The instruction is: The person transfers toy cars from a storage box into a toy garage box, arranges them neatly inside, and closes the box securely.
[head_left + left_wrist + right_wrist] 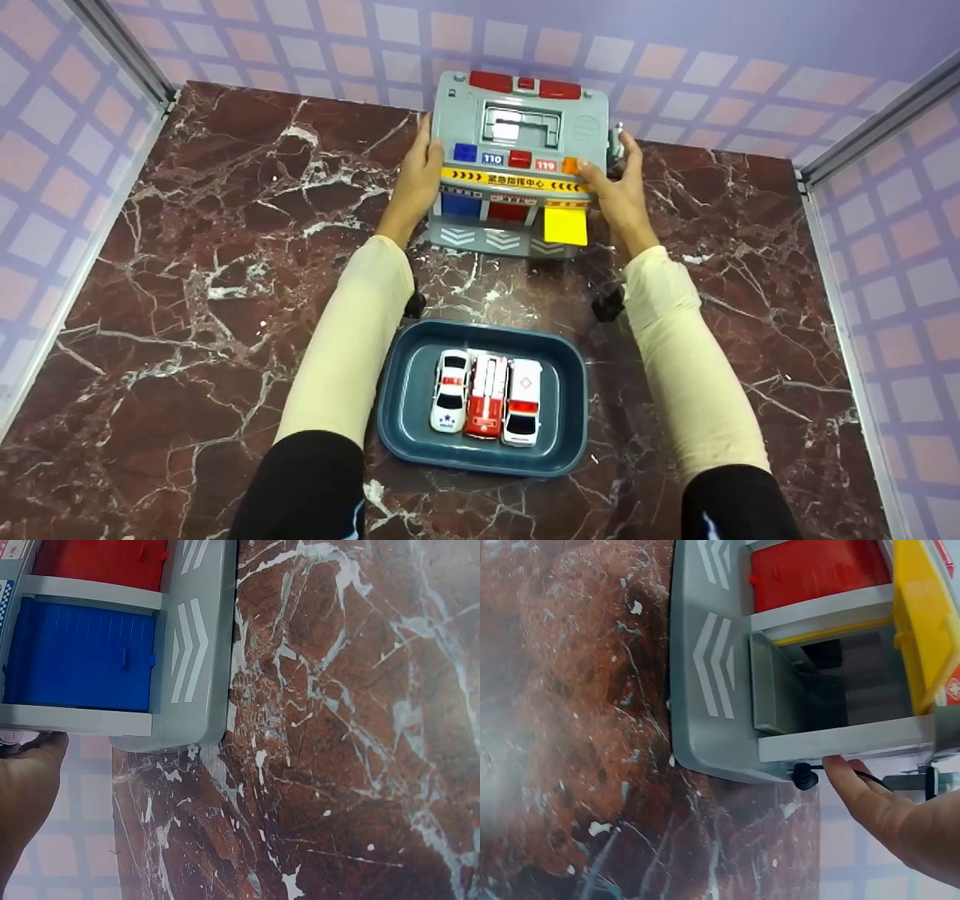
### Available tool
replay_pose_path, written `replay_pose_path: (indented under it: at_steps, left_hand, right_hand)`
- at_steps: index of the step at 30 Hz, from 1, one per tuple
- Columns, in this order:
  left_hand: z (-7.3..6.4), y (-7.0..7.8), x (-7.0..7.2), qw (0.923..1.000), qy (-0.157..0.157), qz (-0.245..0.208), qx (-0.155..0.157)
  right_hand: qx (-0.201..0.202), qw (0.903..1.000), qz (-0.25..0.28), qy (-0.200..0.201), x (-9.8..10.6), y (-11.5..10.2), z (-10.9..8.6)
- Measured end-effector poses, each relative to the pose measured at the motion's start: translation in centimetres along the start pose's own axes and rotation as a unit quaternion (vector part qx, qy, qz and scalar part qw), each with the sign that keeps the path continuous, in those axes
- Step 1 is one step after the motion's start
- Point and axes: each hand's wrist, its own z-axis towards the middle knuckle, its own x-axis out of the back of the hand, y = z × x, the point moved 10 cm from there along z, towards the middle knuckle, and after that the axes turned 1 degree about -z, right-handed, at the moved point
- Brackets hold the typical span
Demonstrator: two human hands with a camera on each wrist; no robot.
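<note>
Head view: toy station (517,180) upright near checked wall (300,45), beyond tray (412,390) holding three toy vehicles (486,394). My left hand (414,184) flat along station's left side, fingers fairly straight. My right hand (624,196) spread round right side, thumb on orange light (571,165); yellow door (565,226) swung out below. Risk, I judge: uneven push could skid or tip station; dropping right wrist could knock open door, straining hinge.

From my end I see smooth plastic toy stn (517,169) w/ slight gloss, glossy plastic tray (412,390), shiny plastic toy cars (487,390), polished stone-look tbl (225,337), matt cloth sleeves (334,352), metal-look rails (124,49).
</note>
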Motion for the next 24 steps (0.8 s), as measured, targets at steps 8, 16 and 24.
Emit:
replay_pose_path:
  at_steps: [8, 16, 24]
  left_hand:
    - [0.0, -0.2, 0.0, 0.9999, 0.001, 0.015, 0.005]
    - [0.1, -0.2, 0.1, 0.9999, 0.0, 0.01, 0.002]
    - [0.0, -0.2, -0.2, 0.9999, -0.005, -0.002, 0.014]
  right_hand:
    - [-0.003, 0.9987, -0.04, -0.032, 1.2, 0.0, -1.5]
    - [0.025, 0.9983, -0.034, -0.04, 2.5, -0.1, -4.5]
    - [0.074, 0.9959, -0.025, -0.046, 3.2, -0.9, -7.8]
